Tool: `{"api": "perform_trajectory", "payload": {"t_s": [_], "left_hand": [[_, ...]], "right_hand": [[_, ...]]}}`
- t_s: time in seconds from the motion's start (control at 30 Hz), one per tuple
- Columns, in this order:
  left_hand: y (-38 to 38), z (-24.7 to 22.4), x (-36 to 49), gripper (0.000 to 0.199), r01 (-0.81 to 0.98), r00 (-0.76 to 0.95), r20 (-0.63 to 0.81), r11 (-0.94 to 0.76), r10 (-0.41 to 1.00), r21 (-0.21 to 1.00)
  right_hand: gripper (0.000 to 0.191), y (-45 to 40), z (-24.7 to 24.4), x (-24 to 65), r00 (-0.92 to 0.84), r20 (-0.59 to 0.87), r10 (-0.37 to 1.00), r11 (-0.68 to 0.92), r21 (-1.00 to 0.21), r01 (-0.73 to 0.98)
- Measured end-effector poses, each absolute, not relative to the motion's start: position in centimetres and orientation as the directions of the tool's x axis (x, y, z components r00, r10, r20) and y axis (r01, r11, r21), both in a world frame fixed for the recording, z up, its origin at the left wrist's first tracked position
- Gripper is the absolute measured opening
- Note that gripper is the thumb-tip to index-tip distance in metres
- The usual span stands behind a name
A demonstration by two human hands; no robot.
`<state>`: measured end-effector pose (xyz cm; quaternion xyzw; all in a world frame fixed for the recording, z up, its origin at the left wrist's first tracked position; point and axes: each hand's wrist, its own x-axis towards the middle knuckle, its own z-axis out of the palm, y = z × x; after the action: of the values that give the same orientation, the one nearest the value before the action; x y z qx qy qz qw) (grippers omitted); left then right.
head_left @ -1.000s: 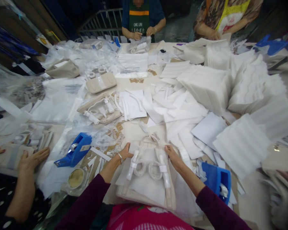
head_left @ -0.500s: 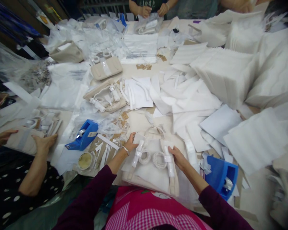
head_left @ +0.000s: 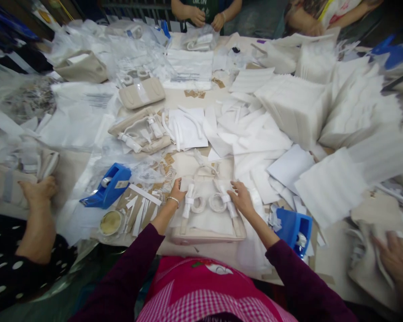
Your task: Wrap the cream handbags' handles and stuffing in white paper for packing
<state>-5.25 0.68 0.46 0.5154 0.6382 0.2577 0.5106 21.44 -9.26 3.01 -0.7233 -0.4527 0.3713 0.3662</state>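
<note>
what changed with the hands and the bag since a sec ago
Both hands moved away from the person, staying flat on the bag. The left hand and right hand now sit beside the white-wrapped handles of the canvas tote bag, whose near end looks shorter, perhaps folded, with a straight edge. Nothing was visibly gripped or let go. The blue tape dispenser and foam sheet stack stayed put.

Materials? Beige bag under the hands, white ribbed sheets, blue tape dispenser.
The bag looks like matte woven canvas, judging by its soft, fabric-like edge. The ribbed sheets look like thin white foam: matte, wavy and stacked in soft layers. The tape dispenser looks like moulded plastic, with smooth, rounded, solid-blue surfaces and a slight sheen.
</note>
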Motion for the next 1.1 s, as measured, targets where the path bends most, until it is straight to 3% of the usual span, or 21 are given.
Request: {"api": "perform_trajectory", "payload": {"t_s": [0.07, 0.17, 0.23, 0.3, 0.4, 0.6, 0.77, 1.1], "left_hand": [[0.0, 1.7, -6.1, 0.064, 0.562, 0.04, -0.302, 0.228, 0.953, 0.795], [-2.8, 5.2, -6.9, 0.05, 0.74, 0.163, -0.019, -0.11, 0.986, 0.664], [-5.5, 7.9, -6.2, 0.036, 0.693, 0.409, 0.073, -0.361, 0.91, 0.624], [-8.4, 10.2, -4.6, 0.029, 0.55, 0.668, 0.052, -0.54, 0.742, 0.637], [-11.3, 11.5, -1.8, 0.024, 0.463, 0.831, -0.025, -0.666, 0.556, 0.585], [-12.4, 10.6, 0.8, 0.012, 0.443, 0.87, -0.022, -0.762, 0.492, 0.472], [-13.0, 9.9, 1.9, 0.016, 0.423, 0.874, 0.05, -0.807, 0.484, 0.412], [-13.8, 8.2, 5.9, 0.021, 0.651, 0.695, 0.045, -0.655, 0.717, 0.383]], "right_hand": [[0.029, -11.4, 4.7, 22.0, 0.264, -0.172, 0.949, -0.279, -0.85, 0.447], [0.018, -15.5, 7.0, 22.2, 0.216, -0.281, 0.935, -0.351, -0.816, 0.46], [0.017, -17.8, 7.9, 21.8, 0.233, -0.343, 0.91, -0.413, -0.79, 0.453], [0.017, -19.0, 8.2, 21.0, 0.28, -0.363, 0.889, -0.455, -0.775, 0.439], [0.012, -19.5, 8.0, 19.9, 0.363, -0.372, 0.854, -0.501, -0.774, 0.386], [0.01, -19.9, 7.0, 18.7, 0.487, -0.342, 0.804, -0.498, -0.834, 0.237], [0.017, -20.8, 6.2, 17.3, 0.581, -0.298, 0.758, -0.4, -0.915, 0.052], [0.02, -21.2, 5.1, 17.1, 0.557, -0.216, 0.802, -0.255, -0.967, -0.008]]}}
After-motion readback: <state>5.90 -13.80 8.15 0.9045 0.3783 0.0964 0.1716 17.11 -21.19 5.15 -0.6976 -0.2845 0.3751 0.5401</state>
